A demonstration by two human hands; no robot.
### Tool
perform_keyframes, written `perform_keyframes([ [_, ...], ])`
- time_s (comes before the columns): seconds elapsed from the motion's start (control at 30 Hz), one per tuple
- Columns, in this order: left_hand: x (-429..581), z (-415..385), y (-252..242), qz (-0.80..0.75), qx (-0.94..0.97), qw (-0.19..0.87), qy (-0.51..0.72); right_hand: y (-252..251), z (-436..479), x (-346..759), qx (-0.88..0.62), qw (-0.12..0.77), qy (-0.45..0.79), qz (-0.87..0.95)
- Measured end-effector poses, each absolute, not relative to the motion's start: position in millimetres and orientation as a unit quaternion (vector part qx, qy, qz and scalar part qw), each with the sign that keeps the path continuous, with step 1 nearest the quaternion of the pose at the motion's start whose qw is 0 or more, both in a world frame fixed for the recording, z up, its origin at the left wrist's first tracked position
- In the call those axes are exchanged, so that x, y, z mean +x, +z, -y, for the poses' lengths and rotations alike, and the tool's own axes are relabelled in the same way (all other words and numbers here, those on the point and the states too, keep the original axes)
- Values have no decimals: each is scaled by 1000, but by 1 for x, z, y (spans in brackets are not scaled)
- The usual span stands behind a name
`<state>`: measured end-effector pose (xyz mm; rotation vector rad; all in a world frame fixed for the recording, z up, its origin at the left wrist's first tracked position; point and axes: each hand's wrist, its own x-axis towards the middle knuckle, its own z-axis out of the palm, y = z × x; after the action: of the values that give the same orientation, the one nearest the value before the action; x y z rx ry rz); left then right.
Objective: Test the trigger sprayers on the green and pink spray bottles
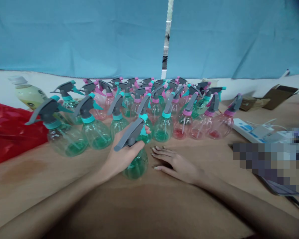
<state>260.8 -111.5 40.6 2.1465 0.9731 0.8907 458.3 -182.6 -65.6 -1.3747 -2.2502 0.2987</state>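
Observation:
My left hand (123, 154) is closed around the neck of a green spray bottle (137, 167) with a grey and turquoise trigger head. The bottle stands nearly upright at the front, and its neck is hidden by my fingers. My right hand (178, 166) rests on the table just right of that bottle, fingers spread and holding nothing. Behind both hands stand several more spray bottles in rows. A green-tinted one (163, 131) with a turquoise collar is close beyond my right fingertips. Pink-tinted ones (199, 126) with pink collars stand to the right.
A red plastic bag (12, 132) and a pale labelled bottle (30, 93) are at the left. On the right lie a white power strip (251, 129), an open cardboard box (280, 96) and a dark flat device (279, 184), partly blurred out. A blue cloth (89, 36) hangs behind.

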Motion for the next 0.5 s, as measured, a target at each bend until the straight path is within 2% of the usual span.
perform_keyframes([
  [0.17,261,109,39,-326,828,288,354,-64,183,458,-507,233,112,823],
  [0.5,261,110,41,-359,814,301,343,-65,185,459,-510,228,108,822],
])
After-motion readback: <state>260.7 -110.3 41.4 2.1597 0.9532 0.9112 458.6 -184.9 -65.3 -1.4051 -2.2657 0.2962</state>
